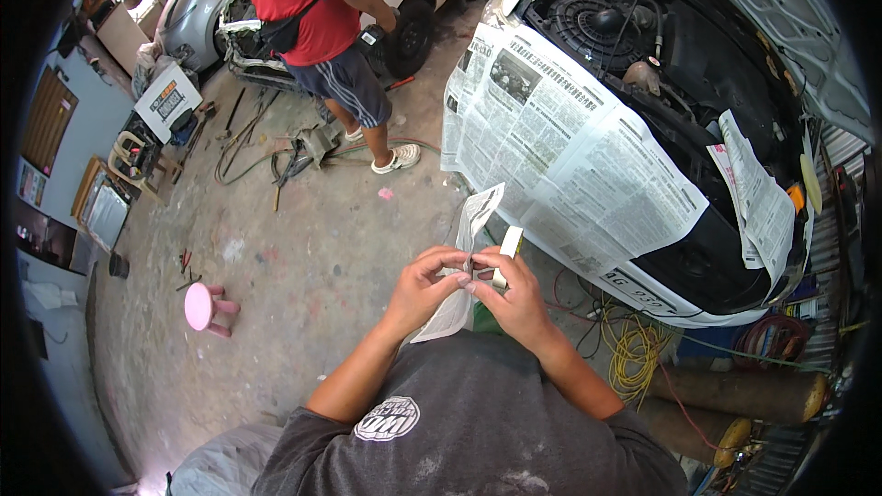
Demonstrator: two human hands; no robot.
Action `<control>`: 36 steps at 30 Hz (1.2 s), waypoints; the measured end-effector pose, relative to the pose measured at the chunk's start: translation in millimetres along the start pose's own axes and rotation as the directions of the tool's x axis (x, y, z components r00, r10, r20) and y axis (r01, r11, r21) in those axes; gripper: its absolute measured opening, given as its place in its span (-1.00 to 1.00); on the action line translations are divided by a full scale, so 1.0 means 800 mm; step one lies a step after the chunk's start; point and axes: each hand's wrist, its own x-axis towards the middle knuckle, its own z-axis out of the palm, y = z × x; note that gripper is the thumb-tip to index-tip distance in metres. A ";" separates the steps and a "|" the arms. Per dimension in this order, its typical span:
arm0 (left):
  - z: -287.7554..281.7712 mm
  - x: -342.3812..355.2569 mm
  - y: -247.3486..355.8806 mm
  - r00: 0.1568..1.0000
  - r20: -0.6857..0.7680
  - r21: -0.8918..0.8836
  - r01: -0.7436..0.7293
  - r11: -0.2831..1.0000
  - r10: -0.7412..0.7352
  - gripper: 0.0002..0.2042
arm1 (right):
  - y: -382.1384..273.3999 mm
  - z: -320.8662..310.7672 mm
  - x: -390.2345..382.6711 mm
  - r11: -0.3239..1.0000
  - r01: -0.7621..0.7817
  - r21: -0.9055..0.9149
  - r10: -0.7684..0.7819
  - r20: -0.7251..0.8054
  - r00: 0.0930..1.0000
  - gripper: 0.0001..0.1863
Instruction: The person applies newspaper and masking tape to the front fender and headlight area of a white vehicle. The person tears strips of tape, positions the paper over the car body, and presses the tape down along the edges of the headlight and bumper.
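In front of my chest, both hands meet at a narrow, creased piece of newspaper (478,211), whose lower end hangs down by my shirt. My left hand (424,287) is closed, its thumb and fingers pinching the paper's edge. Opposite it, my right hand (516,301) pinches at the same spot, fingertips touching the left ones. A pale roll of tape (512,243), seen edge-on, sits against the right hand's fingers. What lies exactly between the fingertips is too small to make out. Beyond the hands, newspaper sheets (560,142) cover the front of a white car.
The car's engine bay (634,46) lies open under a raised hood, with folded newspaper (758,193) on its right side. A yellow hose (634,349) and brown cylinders (744,393) lie at lower right. A co-worker in red (303,0) stands ahead; a pink stool (198,307) is left.
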 end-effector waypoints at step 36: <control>-0.105 0.021 0.013 0.851 -0.510 0.032 -0.128 0.991 0.127 -0.88 | 0.077 -0.100 -0.019 0.857 -0.018 0.515 0.349 -0.554 0.756 -0.91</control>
